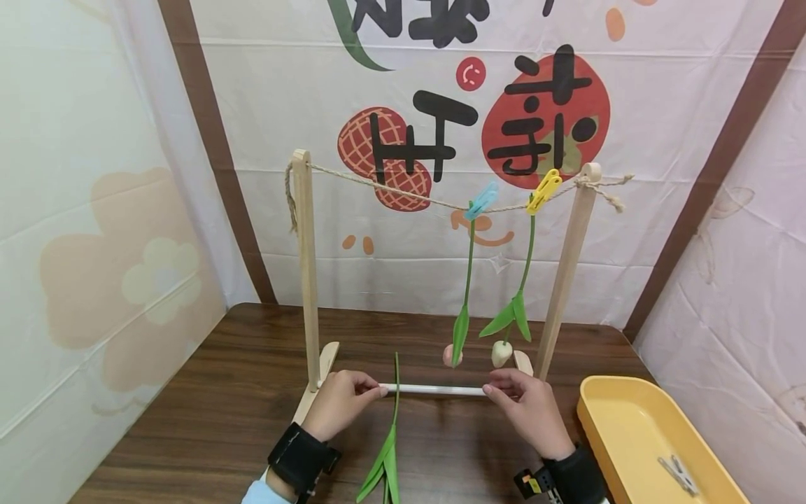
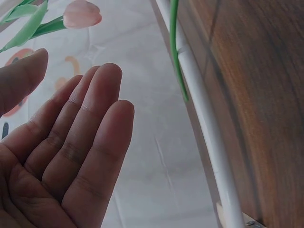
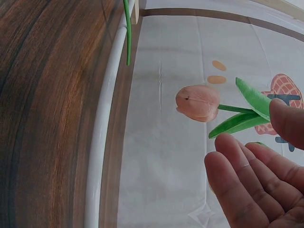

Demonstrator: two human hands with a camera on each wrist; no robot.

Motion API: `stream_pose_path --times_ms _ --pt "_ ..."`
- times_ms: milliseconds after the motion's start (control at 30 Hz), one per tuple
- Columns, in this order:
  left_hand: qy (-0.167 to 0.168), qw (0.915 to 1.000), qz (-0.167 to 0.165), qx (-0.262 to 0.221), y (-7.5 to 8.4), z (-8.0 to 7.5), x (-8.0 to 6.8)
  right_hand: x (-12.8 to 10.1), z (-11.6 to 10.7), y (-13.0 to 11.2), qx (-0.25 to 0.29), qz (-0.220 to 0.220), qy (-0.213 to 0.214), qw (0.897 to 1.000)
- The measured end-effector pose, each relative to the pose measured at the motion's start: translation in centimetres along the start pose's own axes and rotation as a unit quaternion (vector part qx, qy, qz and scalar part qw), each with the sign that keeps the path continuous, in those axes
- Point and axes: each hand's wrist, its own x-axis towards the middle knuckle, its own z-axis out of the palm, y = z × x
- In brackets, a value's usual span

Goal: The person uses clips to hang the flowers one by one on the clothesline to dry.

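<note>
Hands at white crossbar of wooden rack: left hand and right hand grips open, holding nothing; two artificial tulips pegged, green-stemmed third on desk.

Black characters "开" on backdrop

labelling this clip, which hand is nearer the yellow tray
Right. The right hand is just left of the yellow tray; the left hand is farther off, across the white rod.

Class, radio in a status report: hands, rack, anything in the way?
Left hand and right hand open, at the ends of the white bar. Green stem lies across the bar. Two tulips hang just above it.
</note>
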Motion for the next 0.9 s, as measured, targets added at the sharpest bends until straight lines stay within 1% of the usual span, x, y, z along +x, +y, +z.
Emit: stream_pose_path --times_ms 333,733,900 --pt "-0.005 1.0 -0.007 -0.002 -0.6 0.2 -0.5 0.0 0.4 0.2 0.008 0.024 -0.012 1.0" --pt "-0.006 0.9999 -0.011 -0.002 -0.9 0.4 -0.3 0.1 0.7 0.9 0.008 0.033 -0.021 0.999" --pt "-0.012 0.9998 -0.018 -0.003 -1.2 0.6 -0.4 0.1 0.8 1.0 0.009 0.032 -0.022 0.999"
